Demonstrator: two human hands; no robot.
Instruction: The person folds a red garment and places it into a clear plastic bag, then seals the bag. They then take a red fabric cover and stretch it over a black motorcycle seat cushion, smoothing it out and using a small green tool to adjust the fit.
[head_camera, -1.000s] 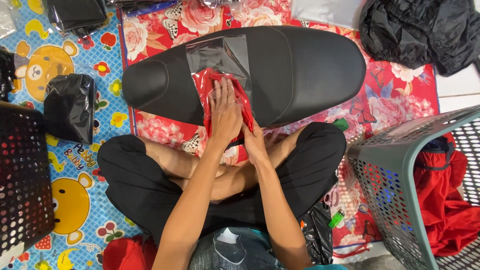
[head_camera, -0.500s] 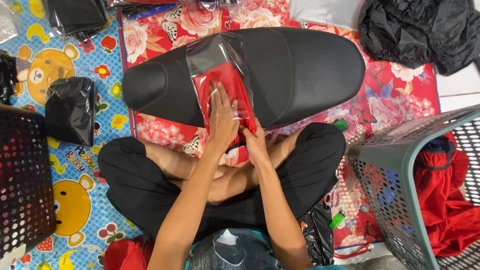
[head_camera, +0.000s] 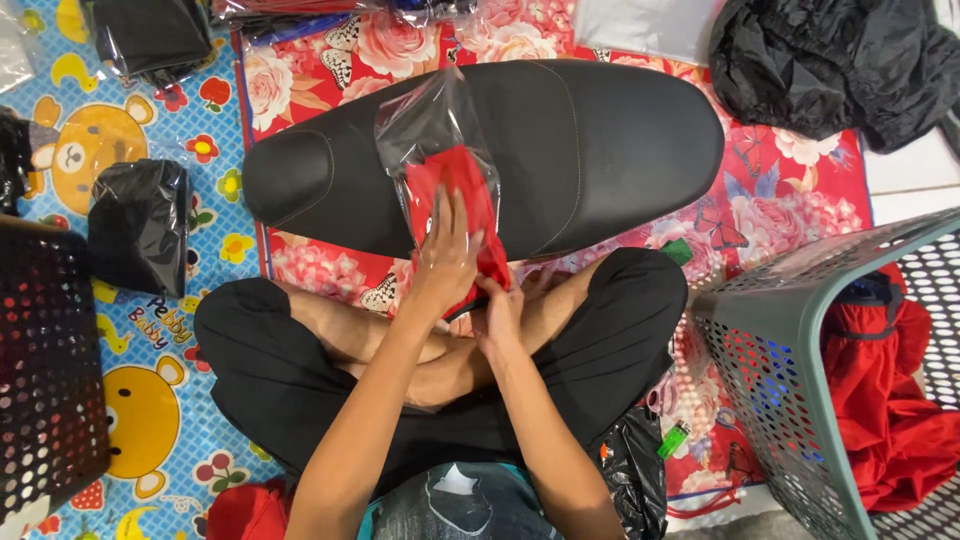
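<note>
Red folded cloth (head_camera: 455, 215) inside a clear plastic bag (head_camera: 430, 125) is lying across the near edge of a black motorcycle seat (head_camera: 600, 150), directly in front of a person sitting cross-legged on a patterned floor mat (head_camera: 150, 330). Nearest the camera, a green lighter (head_camera: 674, 440) and a crumpled black bag (head_camera: 630, 480) are lying beside the person's right leg. Just beyond the knees, the right hand (head_camera: 497, 312) is pinching the near end of the packet, fingers closed on the bag's edge, while the left hand (head_camera: 445, 255) is pressing down flat and spread on the red cloth, holding it rather than gripping it. The packet's long axis is running near to far, slightly tilted, with its loose, puffed end pointing away toward the far side of the seat. The likely risk is that trapped air is keeping the bag ballooned, so the slick plastic could slide off the seat's curved surface or the fold could bunch if the flat hand shifts. To the right, a grey perforated basket (head_camera: 790, 380) is holding more red fabric (head_camera: 890, 400); to the left, a wrapped black bundle (head_camera: 140, 225) and a dark crate (head_camera: 45, 370) are sitting. Farthest off, a black heap of cloth (head_camera: 840, 65) is resting.
</note>
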